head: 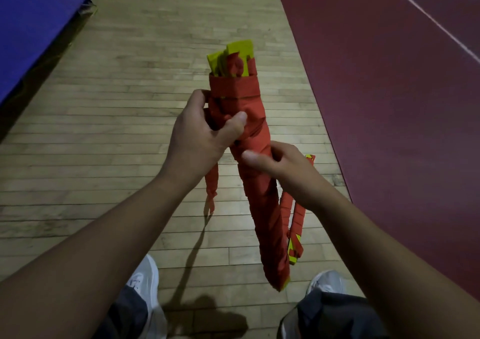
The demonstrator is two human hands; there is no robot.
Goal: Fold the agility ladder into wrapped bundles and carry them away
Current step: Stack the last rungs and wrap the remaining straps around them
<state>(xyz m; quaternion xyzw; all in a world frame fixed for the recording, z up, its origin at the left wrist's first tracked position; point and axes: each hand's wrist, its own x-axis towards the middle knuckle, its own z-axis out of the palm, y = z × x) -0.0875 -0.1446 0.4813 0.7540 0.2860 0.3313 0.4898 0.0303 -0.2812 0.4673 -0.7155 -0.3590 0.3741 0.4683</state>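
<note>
The agility ladder bundle (255,182) is a long stack of yellow rungs wound in red strap, held tilted in the air before me. Yellow rung ends (239,53) stick out at its far top. My left hand (205,133) grips the upper part, thumb pressed on the red wrap. My right hand (280,167) grips the bundle's middle from the right side. A loose red strap end (211,188) hangs below my left hand. Another strap loop with yellow pieces (296,224) dangles under my right hand.
I stand on a wooden plank floor (130,105); my white shoes (145,279) show at the bottom. A dark red court surface (402,105) with white lines lies to the right. A blue mat (33,21) sits at the far left.
</note>
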